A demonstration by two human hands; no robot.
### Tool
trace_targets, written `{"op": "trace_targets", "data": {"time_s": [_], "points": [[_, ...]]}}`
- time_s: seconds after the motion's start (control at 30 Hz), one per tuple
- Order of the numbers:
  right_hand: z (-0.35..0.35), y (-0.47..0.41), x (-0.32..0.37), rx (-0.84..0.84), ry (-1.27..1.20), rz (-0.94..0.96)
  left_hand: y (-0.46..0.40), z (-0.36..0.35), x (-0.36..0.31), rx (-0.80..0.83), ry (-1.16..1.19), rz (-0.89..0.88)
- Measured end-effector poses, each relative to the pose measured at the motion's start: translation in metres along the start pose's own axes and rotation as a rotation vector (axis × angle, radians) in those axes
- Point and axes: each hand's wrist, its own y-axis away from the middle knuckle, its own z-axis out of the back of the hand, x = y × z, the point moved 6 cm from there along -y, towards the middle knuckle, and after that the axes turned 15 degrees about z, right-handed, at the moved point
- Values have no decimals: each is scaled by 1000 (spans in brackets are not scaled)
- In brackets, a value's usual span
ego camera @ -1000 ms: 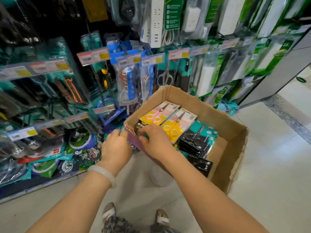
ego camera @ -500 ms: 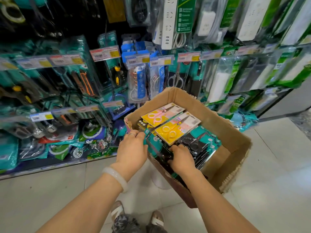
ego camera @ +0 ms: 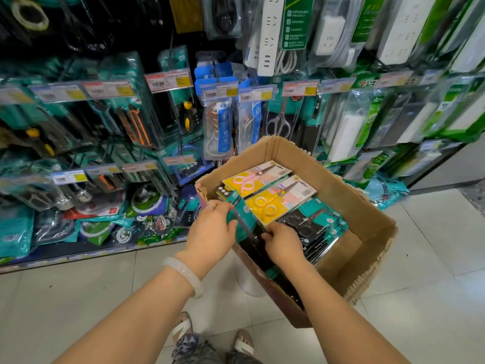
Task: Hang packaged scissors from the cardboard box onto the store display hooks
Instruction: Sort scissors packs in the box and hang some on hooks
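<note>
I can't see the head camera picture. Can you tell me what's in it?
Two hands, left hand and right hand, lift a teal scissors pack from a cardboard box of packaged scissors, facing store display hooks crowded with tools.

Scissors packs in box (floor-level)

White power strips, perhaps pliers, hanging.
</note>
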Motion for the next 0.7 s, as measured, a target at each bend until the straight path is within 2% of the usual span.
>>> {"op": "trace_targets", "data": {"time_s": [0.1, 0.23, 0.37, 0.43, 0.6, 0.7], "points": [[35, 3, -2, -161, -258, -5, -5, -2, -7, 12, 81, 51], [69, 7, 2, -363, -496, 44, -8, -12, -24, 122, 433, 197], [70, 11, 6, -364, -692, 30, -10, -27, -39, 341, 1007, 385], [65, 13, 5, -354, -753, 32, -10, -32, -41, 382, 1171, 490], [59, 17, 4, -311, -702, 61, -12, -41, -35, 358, 1148, 526], [54, 20, -2, -287, -751, 13, -17, -40, -27, 324, 1126, 554]]}}
